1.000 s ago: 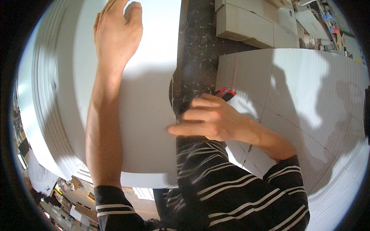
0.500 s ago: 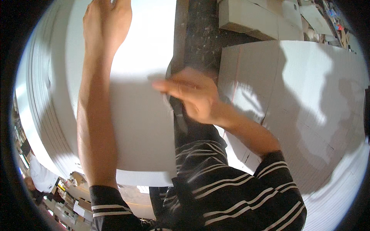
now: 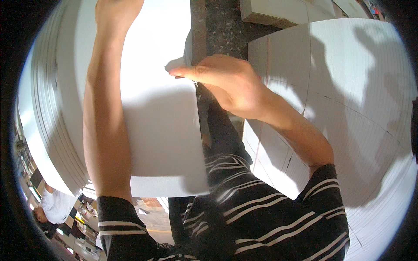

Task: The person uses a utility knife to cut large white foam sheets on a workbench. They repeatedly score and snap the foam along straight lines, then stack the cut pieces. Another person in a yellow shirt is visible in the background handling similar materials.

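A large white sheet (image 3: pixel 161 143), like smooth paper or thin board, lies in front of me. Its right edge runs away from my body. My right hand (image 3: pixel 233 82) is at that edge, thumb lying on top of the sheet and the other fingers mostly hidden below or behind the edge. A small dark sliver shows beneath the thumb tip. Over the left part of the sheet stretches my left forearm. My left hand (image 3: pixel 117 15) is at the far end, its fingers cut off by the upper rim of the picture, so what they do cannot be seen.
To the left rises a thick stack of white sheets (image 3: pixel 65 143) with layered edges. On my right stands a big stack of white board (image 3: pixel 283 61), with another pale stack (image 3: pixel 270 13) beyond it. Dark, littered floor (image 3: pixel 222 30) shows between. A person (image 3: pixel 56 206) is at the far lower left.
My right hand has moved farther away along the sheet's right edge, and its blur is gone. My left hand has shifted farther up, partly out of the picture.
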### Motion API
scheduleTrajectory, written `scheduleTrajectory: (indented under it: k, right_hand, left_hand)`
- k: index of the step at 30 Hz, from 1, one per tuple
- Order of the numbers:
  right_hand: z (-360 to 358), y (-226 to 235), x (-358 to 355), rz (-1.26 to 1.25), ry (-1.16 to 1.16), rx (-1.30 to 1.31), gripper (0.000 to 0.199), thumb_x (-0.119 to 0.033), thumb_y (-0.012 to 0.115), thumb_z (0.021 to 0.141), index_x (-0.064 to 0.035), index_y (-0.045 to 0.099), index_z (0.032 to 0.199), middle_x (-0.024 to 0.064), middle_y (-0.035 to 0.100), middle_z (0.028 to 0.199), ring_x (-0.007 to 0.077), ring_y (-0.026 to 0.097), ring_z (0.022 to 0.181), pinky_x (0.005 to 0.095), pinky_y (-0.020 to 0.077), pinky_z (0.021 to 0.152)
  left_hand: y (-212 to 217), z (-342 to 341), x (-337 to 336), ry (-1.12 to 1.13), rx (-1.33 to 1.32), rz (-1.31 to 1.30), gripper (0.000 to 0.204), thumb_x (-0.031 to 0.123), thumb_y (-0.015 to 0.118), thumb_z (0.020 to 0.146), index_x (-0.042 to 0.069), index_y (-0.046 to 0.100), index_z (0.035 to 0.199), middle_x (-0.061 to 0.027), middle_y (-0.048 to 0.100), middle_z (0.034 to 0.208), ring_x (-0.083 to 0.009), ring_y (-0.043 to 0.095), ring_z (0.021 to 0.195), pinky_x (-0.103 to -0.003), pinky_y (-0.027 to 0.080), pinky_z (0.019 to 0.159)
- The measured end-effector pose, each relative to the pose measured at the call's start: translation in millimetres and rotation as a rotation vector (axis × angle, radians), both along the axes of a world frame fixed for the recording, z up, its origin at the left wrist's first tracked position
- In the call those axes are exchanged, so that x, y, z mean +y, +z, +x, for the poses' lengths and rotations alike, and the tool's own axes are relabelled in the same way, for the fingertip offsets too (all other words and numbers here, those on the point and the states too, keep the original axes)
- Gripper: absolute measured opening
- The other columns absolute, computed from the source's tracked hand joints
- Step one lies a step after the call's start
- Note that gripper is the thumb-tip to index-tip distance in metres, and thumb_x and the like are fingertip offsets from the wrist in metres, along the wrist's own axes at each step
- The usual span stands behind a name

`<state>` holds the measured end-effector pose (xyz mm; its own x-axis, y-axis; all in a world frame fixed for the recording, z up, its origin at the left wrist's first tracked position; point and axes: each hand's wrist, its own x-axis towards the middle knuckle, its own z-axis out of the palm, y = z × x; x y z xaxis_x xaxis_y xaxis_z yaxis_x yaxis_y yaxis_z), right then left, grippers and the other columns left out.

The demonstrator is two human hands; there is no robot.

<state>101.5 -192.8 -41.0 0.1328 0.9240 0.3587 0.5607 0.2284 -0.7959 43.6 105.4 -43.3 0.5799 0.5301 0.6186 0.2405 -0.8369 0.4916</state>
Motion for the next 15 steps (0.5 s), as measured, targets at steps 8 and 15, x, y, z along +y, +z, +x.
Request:
scheduleTrajectory:
  k: [8, 15]
  right_hand:
    - [-79.8, 21.2, -102.7, -0.216, 0.050, -0.393, 0.058, -0.017, 0.070, 0.081, -0.0236, 0.065, 0.138, 0.0023, 0.063, 0.090, 0.0207, 0.060, 0.081, 0.0376, 0.0497, 0.068]
    - [-161.3, 29.5, -199.5, -0.285, 0.228, -0.122, 0.052, -0.012, 0.067, 0.096, -0.0221, 0.056, 0.146, 0.0048, 0.066, 0.097, 0.0216, 0.065, 0.088, 0.0374, 0.0531, 0.077]
  left_hand:
    - [-20.5, 11.0, 14.9, -0.200, -0.137, 0.124, 0.014, 0.003, 0.059, 0.099, -0.001, 0.069, 0.108, -0.0118, 0.068, 0.092, -0.0207, 0.067, 0.090, -0.030, 0.054, 0.085]
    - [-1.7, 21.7, -5.1, 0.102, 0.089, 0.029, 0.027, 0.022, 0.059, 0.099, 0.004, 0.070, 0.116, -0.0220, 0.072, 0.113, -0.0395, 0.068, 0.109, -0.042, 0.054, 0.095]
